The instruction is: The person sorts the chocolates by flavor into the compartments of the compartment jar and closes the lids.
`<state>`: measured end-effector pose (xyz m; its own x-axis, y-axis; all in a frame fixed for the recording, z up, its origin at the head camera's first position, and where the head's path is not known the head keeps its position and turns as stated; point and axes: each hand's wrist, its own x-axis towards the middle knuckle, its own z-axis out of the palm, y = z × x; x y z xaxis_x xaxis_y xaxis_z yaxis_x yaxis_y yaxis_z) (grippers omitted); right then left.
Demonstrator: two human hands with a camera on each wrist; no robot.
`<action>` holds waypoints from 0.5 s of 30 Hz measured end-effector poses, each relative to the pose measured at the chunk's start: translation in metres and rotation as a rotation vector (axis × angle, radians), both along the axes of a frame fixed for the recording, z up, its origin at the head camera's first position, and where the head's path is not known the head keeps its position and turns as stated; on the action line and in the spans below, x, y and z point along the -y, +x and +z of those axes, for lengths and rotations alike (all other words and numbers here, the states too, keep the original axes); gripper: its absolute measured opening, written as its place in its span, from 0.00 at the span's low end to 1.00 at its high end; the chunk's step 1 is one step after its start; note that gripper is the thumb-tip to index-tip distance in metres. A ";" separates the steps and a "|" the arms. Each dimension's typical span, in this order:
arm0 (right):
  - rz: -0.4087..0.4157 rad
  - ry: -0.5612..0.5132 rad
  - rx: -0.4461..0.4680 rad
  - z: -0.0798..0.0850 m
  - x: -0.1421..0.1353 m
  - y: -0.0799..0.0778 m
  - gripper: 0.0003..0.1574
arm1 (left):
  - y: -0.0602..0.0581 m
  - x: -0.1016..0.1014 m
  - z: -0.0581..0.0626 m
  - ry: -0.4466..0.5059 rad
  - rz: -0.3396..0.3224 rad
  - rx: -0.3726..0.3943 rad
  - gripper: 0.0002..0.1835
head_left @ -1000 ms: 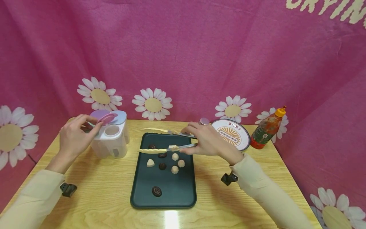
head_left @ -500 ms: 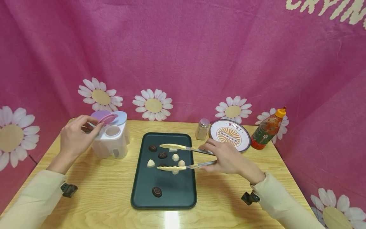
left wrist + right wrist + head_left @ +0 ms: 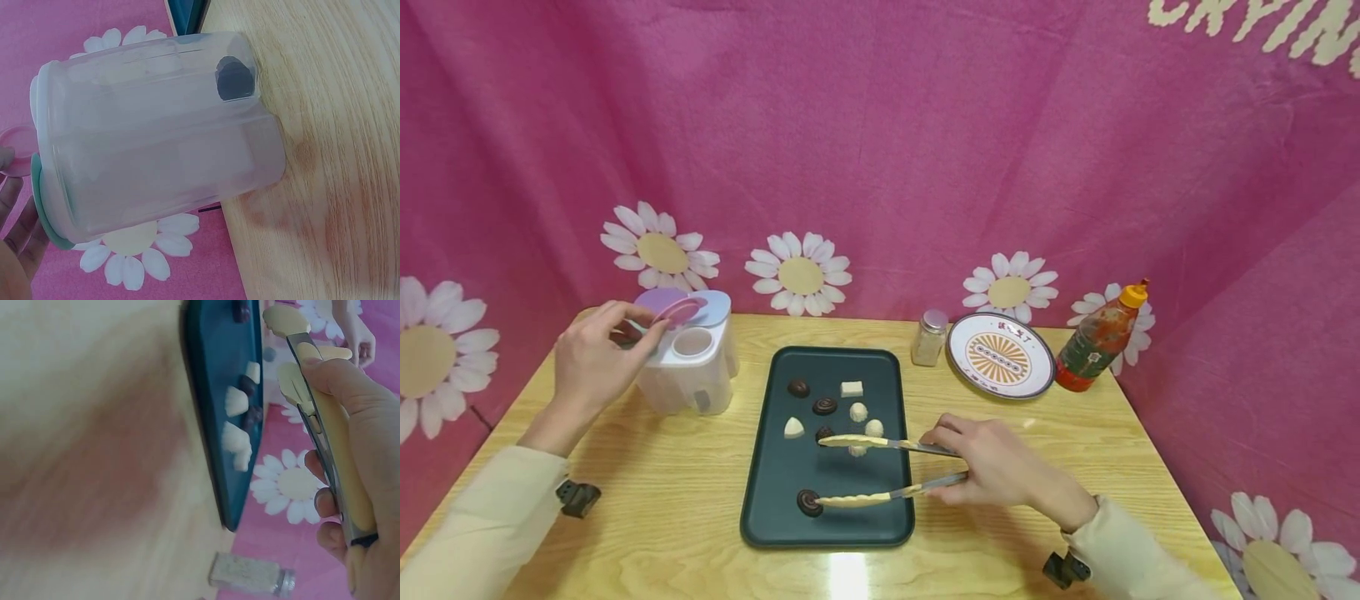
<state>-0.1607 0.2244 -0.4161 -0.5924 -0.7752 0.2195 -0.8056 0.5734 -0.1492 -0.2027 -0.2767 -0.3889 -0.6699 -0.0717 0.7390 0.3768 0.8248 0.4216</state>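
My left hand (image 3: 598,350) pinches a round pink lid (image 3: 683,311), tilted up beside the round opening of a clear multi-compartment storage container (image 3: 688,387). A dark piece (image 3: 235,79) shows through its wall low down in the left wrist view. With my right hand (image 3: 992,462) I grip cream-tipped metal tongs (image 3: 856,442), their arms spread over the dark green baking tray (image 3: 775,521). The nearer tip is right at a dark oval swirl chocolate (image 3: 808,502); the farther tip overlaps another dark chocolate (image 3: 824,434). Nothing is held between the tips.
Several white and dark chocolates lie on the tray's far half, among them a white rectangular one (image 3: 852,388). Behind it to the right stand a shaker jar (image 3: 929,340), a patterned plate (image 3: 1000,356) and a red sauce bottle (image 3: 1097,342). A pink curtain (image 3: 880,167) backs the table.
My right hand has brought the spread tongs from the tray's far end toward its near end and somewhat right. My left hand keeps the pink lid raised in the same spot.
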 end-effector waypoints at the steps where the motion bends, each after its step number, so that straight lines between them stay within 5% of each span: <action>1: 0.003 0.001 0.010 -0.002 0.001 0.002 0.31 | 0.000 0.000 0.000 0.002 0.000 0.000 0.12; 15: 0.010 -0.023 0.055 -0.028 0.009 0.016 0.25 | 0.002 0.000 0.000 -0.001 0.007 0.022 0.12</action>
